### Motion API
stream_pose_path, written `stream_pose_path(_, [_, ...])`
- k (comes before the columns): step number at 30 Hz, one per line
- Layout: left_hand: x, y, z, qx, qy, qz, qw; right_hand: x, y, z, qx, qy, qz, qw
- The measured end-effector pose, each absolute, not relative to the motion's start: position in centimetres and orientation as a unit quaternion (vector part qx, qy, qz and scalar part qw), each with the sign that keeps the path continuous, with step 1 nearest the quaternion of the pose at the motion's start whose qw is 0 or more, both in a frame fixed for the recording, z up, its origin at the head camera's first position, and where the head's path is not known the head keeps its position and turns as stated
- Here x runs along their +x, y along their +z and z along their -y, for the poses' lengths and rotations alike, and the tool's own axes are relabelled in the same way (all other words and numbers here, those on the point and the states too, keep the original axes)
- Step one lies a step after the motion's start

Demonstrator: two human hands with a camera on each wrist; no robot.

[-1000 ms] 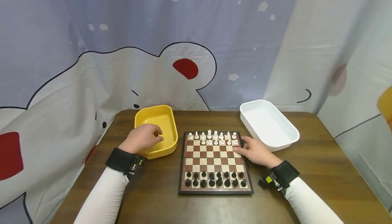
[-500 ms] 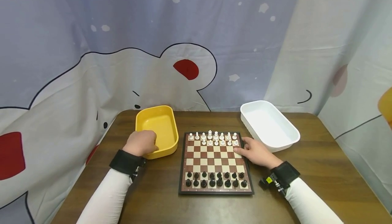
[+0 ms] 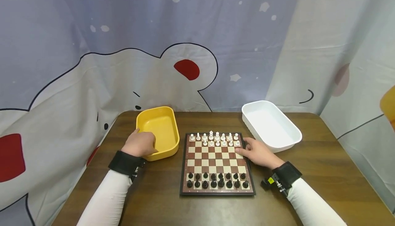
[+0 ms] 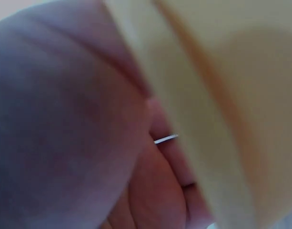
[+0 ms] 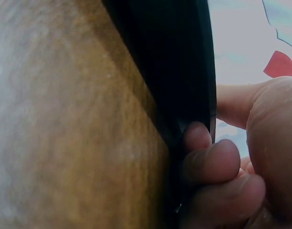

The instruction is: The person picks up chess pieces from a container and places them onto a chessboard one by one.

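Observation:
In the head view my left hand (image 3: 140, 144) is at the near left corner of a yellow tray (image 3: 176, 130), with the rim in its grip. The left wrist view shows the tray's rim (image 4: 179, 109) crossing in front of curled fingers. My right hand (image 3: 257, 153) holds the right edge of a chessboard (image 3: 202, 162), thumb on top. Fingertips (image 5: 217, 162) press against the board's dark side (image 5: 169, 62) in the right wrist view. White chess pieces (image 3: 211, 136) stand along the far side; black ones (image 3: 213, 183) line the near side.
A white tray (image 3: 276, 130) stands at the back right, close behind my right hand. Everything rests on a brown wooden table (image 3: 154, 198). A printed curtain (image 3: 240, 40) hangs behind the table's far edge.
My left hand, earlier over the yellow tray with fingers loose, has dropped and turned onto its near left rim. The right hand keeps its hold on the chessboard.

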State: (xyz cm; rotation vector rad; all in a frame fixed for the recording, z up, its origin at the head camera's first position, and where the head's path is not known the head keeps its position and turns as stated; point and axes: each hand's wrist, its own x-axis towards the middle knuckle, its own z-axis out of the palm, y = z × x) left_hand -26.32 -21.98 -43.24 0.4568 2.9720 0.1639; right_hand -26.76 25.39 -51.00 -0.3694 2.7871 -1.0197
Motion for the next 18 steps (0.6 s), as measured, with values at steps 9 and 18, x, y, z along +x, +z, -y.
stream_pose_path(9, [-26.78, -43.42, 22.58, 0.149, 0.09, -0.98, 0.101, -26.79, -51.09, -25.37, -0.125, -0.343, -0.928, 0.074])
stream_pose_path(18, [-26.59, -42.6, 23.0, 0.159, 0.117, -0.972, 0.131, -26.8, -51.14, -25.37, -0.127, -0.346, -0.927, 0.073])
